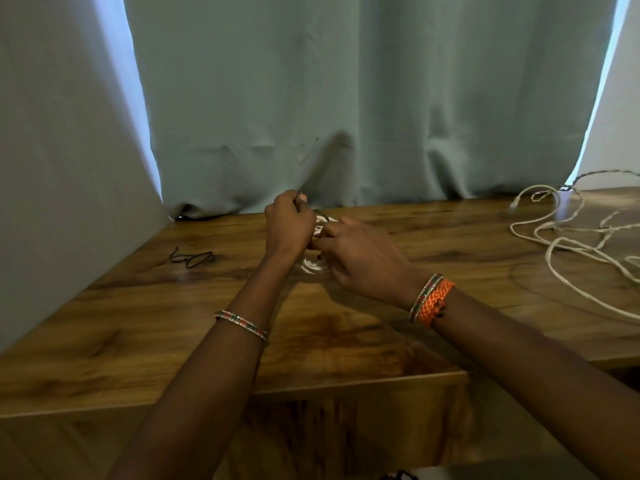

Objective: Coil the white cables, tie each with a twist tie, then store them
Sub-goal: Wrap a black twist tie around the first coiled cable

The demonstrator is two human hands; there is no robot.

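Tying a small white coil at mid-table.

The left hand (289, 221) pinches a thin dark twist tie (322, 213) end; the right hand (360, 259) curls round the coiled white cable (313, 268), mostly hidden beneath both. The coil looks light, springy and likely to unwind, so grip across its bundled strands. A loose white cable (568, 244) sprawls at three o'clock, spare ties (190, 258) at nine; the curtain (346, 98) crowds twelve, with bare table (138, 334) toward six.

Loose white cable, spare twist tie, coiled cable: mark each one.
loose white cable (568, 252): head view, on a strand.
spare twist tie (194, 259): head view, its looped middle.
coiled cable (313, 268): head view, near edge below the hands.
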